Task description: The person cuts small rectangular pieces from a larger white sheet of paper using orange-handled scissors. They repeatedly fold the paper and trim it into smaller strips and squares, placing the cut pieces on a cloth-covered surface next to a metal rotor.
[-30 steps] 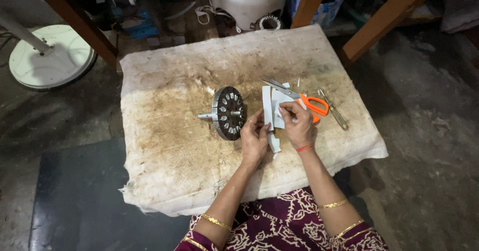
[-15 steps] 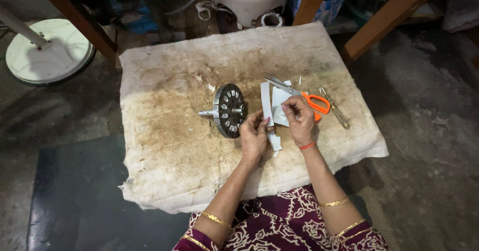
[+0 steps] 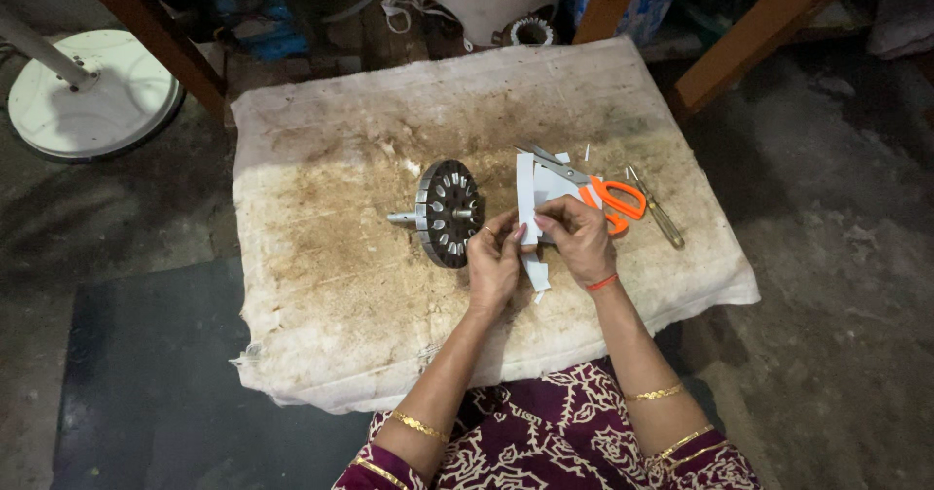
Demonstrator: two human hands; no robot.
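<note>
head view: your left hand [image 3: 494, 261] and right hand [image 3: 576, 240] have drawn closer together since a second ago, and both sets of fingers [image 3: 514, 229] are now pinched on one white paper strip [image 3: 531, 253], held just above the counter [image 3: 341, 286]. the strip hangs between your hands, beside the dark slotted rotor [image 3: 448, 213], which has not moved. the orange-handled scissors [image 3: 601, 194] and the screwdriver [image 3: 659, 213] lie untouched to the right, as before. judged: the strip is being shaped by hand.
</note>
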